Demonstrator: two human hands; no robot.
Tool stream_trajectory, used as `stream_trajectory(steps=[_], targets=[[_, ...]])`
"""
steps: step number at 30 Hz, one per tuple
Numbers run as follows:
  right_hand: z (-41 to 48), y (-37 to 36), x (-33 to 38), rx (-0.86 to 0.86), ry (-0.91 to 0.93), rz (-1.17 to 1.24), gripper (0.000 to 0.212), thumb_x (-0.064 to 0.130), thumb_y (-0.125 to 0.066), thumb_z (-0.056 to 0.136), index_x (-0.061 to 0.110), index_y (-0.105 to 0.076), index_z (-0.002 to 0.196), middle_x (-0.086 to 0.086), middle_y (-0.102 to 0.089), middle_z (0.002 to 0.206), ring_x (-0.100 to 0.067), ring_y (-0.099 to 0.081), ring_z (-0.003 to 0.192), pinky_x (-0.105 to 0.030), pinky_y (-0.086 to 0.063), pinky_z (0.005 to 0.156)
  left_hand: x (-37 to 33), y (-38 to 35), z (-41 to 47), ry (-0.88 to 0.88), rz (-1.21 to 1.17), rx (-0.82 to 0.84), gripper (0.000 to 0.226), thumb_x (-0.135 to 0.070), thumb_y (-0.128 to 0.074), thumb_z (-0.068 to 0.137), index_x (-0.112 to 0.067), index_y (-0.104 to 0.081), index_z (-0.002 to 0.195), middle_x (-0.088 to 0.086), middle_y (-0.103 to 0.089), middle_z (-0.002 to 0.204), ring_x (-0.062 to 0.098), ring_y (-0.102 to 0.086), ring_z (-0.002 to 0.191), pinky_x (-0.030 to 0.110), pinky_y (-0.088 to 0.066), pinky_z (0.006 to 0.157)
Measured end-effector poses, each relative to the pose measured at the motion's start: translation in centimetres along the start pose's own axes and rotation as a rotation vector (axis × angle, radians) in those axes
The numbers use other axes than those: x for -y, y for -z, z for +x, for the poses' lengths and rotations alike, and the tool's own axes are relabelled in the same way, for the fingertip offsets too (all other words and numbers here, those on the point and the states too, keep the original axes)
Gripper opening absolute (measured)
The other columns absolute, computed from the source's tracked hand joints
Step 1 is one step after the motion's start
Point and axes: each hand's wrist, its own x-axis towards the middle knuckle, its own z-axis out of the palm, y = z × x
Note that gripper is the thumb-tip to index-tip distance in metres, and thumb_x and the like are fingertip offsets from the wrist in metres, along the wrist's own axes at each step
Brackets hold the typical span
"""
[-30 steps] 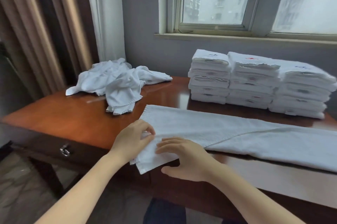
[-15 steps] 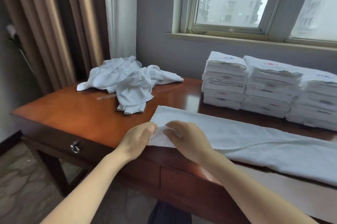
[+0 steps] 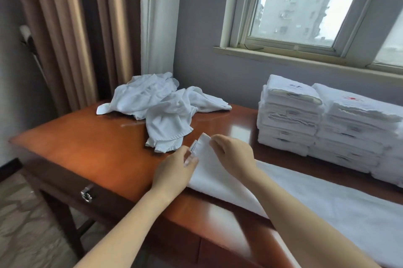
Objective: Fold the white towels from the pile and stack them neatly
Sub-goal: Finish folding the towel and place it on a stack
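White towel (image 3: 327, 213) lies along the table (image 3: 87, 147); left hand (image 3: 174, 171) and right hand (image 3: 235, 156) pinch its end.

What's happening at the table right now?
A person is folding towels. The left hand and right hand pinch one end of a long white towel lying across the wooden table, that end lifted. An unfolded pile sits at the back left; folded stacks stand under the window.

The desk (image 3: 91, 154) was glossy red-brown wood (window glare along its far edge). Its drawer pull (image 3: 86, 195) looked like shiny metal. The towel (image 3: 316, 198) and pile (image 3: 159, 104) were matt white cloth.
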Motion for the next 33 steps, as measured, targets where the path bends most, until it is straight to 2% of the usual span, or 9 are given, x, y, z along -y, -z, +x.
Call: stream_trajectory(steps=[3, 7, 11, 14, 17, 23, 26, 30, 33], targets=[[-0.5, -2.0, -0.7, 0.051, -0.051, 0.047, 0.02, 0.024, -0.048, 0.097, 0.027, -0.064, 0.086, 0.008, -0.062, 0.082, -0.016, -0.058, 0.077, -0.028, -0.032, 0.058, -0.1, -0.4, 0.3, -0.031, 0.159, -0.014, 0.016, -0.036, -0.049, 0.095, -0.03, -0.051, 0.11, -0.008, -0.067, 0.091, 0.019, -0.063, 0.088, 0.035, -0.049, 0.073], [-0.4, -2.4, -1.4, 0.057, -0.075, 0.093, 0.023, 0.028, -0.049, 0.099, 0.028, -0.068, 0.112, 0.009, -0.066, 0.104, -0.014, -0.06, 0.098, -0.028, -0.044, 0.067, -0.6, -0.6, 0.4, -0.062, 0.314, -0.025, 0.025, -0.027, -0.05, 0.093, -0.026, -0.044, 0.117, -0.005, -0.066, 0.098, 0.023, -0.064, 0.092, 0.033, -0.043, 0.068], [-1.4, -1.0, -2.0, 0.119, -0.057, 0.113, 0.03, 0.023, -0.048, 0.099, 0.027, -0.064, 0.123, 0.011, -0.066, 0.115, -0.012, -0.059, 0.106, -0.026, -0.043, 0.073, -1.2, -0.6, 0.4, -0.082, 0.457, -0.04, 0.03, -0.019, -0.05, 0.089, -0.024, -0.041, 0.117, -0.005, -0.054, 0.11, 0.018, -0.062, 0.093, 0.031, -0.044, 0.067], [-3.4, 1.2, -3.4, 0.198, -0.02, 0.11, 0.036, 0.016, -0.047, 0.098, 0.027, -0.061, 0.13, 0.01, -0.064, 0.127, -0.013, -0.057, 0.117, -0.031, -0.048, 0.085, -2.0, -1.0, 0.6, -0.201, 0.555, -0.065, 0.052, -0.008, -0.05, 0.082, -0.027, -0.04, 0.128, -0.007, -0.043, 0.125, 0.016, -0.052, 0.112, 0.029, -0.043, 0.085], [-6.1, 3.6, -5.6, 0.191, -0.07, 0.106, 0.037, 0.014, -0.045, 0.099, 0.026, -0.062, 0.13, 0.01, -0.061, 0.131, -0.013, -0.053, 0.122, -0.032, -0.042, 0.102, -4.1, -2.6, 0.2, -0.324, 0.426, -0.012, 0.061, -0.004, -0.05, 0.076, -0.028, -0.044, 0.131, -0.01, -0.043, 0.129, 0.013, -0.04, 0.125, 0.026, -0.028, 0.102], [-11.7, 7.8, -10.4, 0.193, -0.223, 0.05, 0.039, 0.012, -0.04, 0.101, 0.026, -0.059, 0.133, 0.013, -0.058, 0.134, -0.004, -0.04, 0.136, -0.025, -0.017, 0.119, -10.0, -9.2, -1.9, -0.487, 0.201, 0.261, 0.036, -0.026, -0.046, 0.098, -0.027, -0.054, 0.133, -0.009, -0.047, 0.142, 0.012, -0.035, 0.138, 0.027, -0.03, 0.108], [-14.3, 9.6, -12.8, 0.187, -0.286, -0.003, 0.038, 0.015, -0.04, 0.102, 0.026, -0.057, 0.134, 0.014, -0.055, 0.138, -0.003, -0.037, 0.139, -0.021, -0.012, 0.117, -12.8, -12.5, -3.2, -0.532, 0.281, 0.386, 0.043, -0.039, -0.037, 0.103, -0.028, -0.044, 0.144, -0.006, -0.032, 0.157, 0.014, -0.016, 0.149, 0.029, -0.011, 0.118], [-17.2, 11.1, -14.9, 0.198, -0.356, -0.058, 0.036, 0.027, -0.042, 0.102, 0.027, -0.055, 0.135, 0.014, -0.05, 0.143, -0.007, -0.032, 0.142, -0.026, -0.01, 0.117, -14.1, -14.9, -3.8, -0.518, 0.52, 0.489, 0.057, -0.053, -0.023, 0.102, -0.035, -0.02, 0.155, -0.005, -0.008, 0.165, 0.017, -0.001, 0.152, 0.048, 0.004, 0.121], [-17.9, 10.7, -15.0, 0.307, -0.389, -0.072, 0.048, 0.04, -0.035, 0.103, 0.029, -0.036, 0.15, 0.012, -0.027, 0.159, -0.006, -0.012, 0.149, -0.034, -0.001, 0.12, -13.5, -15.0, -3.4, -0.508, 0.577, 0.513, 0.06, -0.059, -0.018, 0.1, -0.039, -0.009, 0.155, -0.007, 0.001, 0.165, 0.017, 0.007, 0.151, 0.05, 0.008, 0.12]])
